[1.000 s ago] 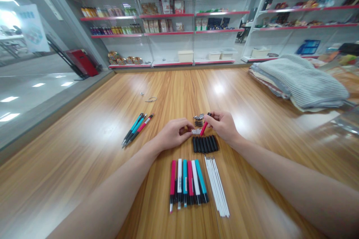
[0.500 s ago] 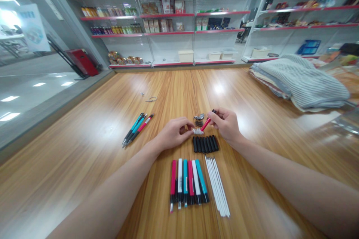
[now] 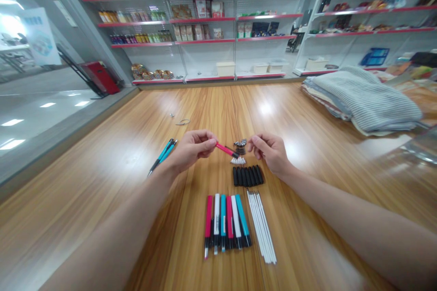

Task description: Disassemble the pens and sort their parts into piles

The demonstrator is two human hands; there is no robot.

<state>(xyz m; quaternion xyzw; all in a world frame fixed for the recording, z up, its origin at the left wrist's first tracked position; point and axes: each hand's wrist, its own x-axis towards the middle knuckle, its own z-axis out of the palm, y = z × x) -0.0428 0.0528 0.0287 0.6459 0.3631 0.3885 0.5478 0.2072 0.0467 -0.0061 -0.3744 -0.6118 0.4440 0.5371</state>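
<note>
My left hand (image 3: pixel 193 150) holds red pen barrel (image 3: pixel 223 148) over wooden table (image 3: pixel 102 200), fingers clamped on it; right hand (image 3: pixel 269 153) near metal pen parts (image 3: pixel 240 147), fingers close together (can't tell if pinching anything).

A slim pink pen barrel (image 3: pixel 223 148) with a black tip is pinched in the left hand (image 3: pixel 193 149), held in the air nearly level, sloped slightly down toward the tip, which points at the right hand (image 3: pixel 269 153).
</note>
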